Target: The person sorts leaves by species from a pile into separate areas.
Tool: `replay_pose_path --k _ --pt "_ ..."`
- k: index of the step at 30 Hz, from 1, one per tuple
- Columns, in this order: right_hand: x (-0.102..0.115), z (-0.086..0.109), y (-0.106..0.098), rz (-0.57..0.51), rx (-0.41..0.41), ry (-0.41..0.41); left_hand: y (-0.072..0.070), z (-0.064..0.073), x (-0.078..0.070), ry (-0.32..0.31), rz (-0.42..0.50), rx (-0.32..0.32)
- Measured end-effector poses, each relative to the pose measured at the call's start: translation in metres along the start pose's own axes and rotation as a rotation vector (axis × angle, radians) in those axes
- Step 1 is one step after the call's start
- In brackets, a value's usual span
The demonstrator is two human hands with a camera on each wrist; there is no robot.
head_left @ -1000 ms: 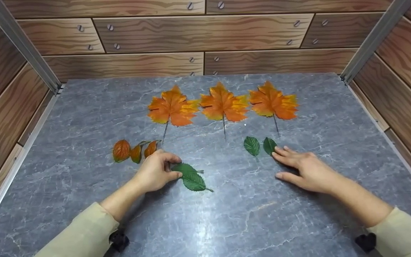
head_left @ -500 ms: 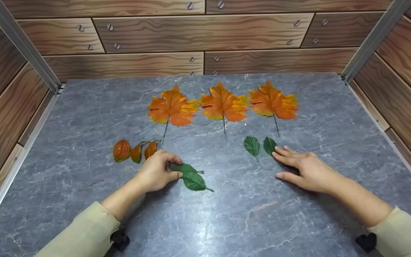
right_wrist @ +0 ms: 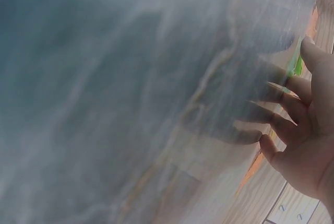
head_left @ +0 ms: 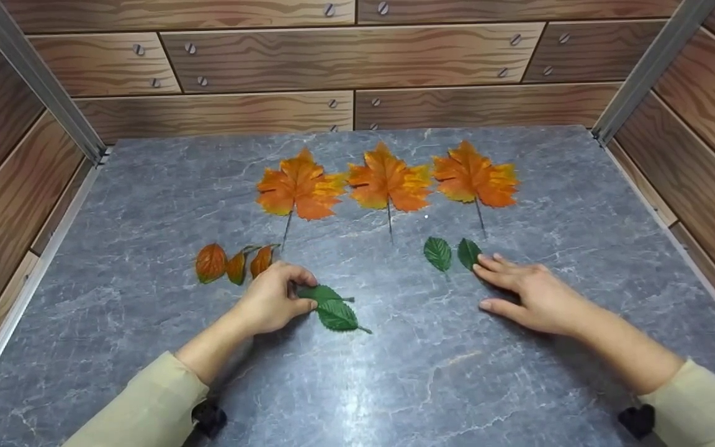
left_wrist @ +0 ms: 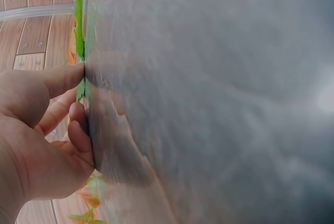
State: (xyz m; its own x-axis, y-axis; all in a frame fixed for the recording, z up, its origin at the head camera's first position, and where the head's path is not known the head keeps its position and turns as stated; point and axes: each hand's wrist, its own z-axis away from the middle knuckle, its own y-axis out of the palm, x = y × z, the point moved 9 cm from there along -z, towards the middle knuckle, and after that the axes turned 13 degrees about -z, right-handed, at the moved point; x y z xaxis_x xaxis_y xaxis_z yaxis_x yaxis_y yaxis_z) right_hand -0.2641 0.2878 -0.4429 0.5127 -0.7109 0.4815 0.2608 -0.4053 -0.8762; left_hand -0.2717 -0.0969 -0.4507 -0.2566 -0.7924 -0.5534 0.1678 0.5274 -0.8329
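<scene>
My left hand (head_left: 274,298) is at the left end of two overlapping green leaves (head_left: 337,315), thumb and forefinger curled about their edge; their short stems point right. In the left wrist view, a green leaf (left_wrist: 79,25) shows past the thumb, seen edge-on. Flat on the tabletop, my right hand (head_left: 534,298) has its fingers extended, fingertips at the edge of a green leaf (head_left: 468,253). Beside that leaf lies another green leaf (head_left: 437,254). Just beyond my left hand is a sprig of orange-brown leaves (head_left: 211,263), partly hidden by its knuckles.
Three orange maple leaves, left (head_left: 298,186), middle (head_left: 388,180) and right (head_left: 475,177), lie in a row farther back, dark stems toward me. The grey marbled table (head_left: 407,385) is enclosed by wood-patterned walls (head_left: 351,59) with metal corner posts.
</scene>
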Motion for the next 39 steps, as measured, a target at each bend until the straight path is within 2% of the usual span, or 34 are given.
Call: replay_pose_path --k 25,35,39 --pt "0.0022 -0.0003 -0.0018 0.009 -0.014 -0.020 0.0000 -0.0020 -0.0033 0.022 -0.043 0.015" --pt "0.0025 -0.0001 -0.0014 0.006 -0.009 -0.016 0.0019 -0.0031 -0.0047 0.030 -0.032 0.039" --pt "0.0024 -0.0001 -0.0014 0.007 -0.010 -0.013 0.0014 -0.0030 -0.0065 0.055 -0.007 0.039"
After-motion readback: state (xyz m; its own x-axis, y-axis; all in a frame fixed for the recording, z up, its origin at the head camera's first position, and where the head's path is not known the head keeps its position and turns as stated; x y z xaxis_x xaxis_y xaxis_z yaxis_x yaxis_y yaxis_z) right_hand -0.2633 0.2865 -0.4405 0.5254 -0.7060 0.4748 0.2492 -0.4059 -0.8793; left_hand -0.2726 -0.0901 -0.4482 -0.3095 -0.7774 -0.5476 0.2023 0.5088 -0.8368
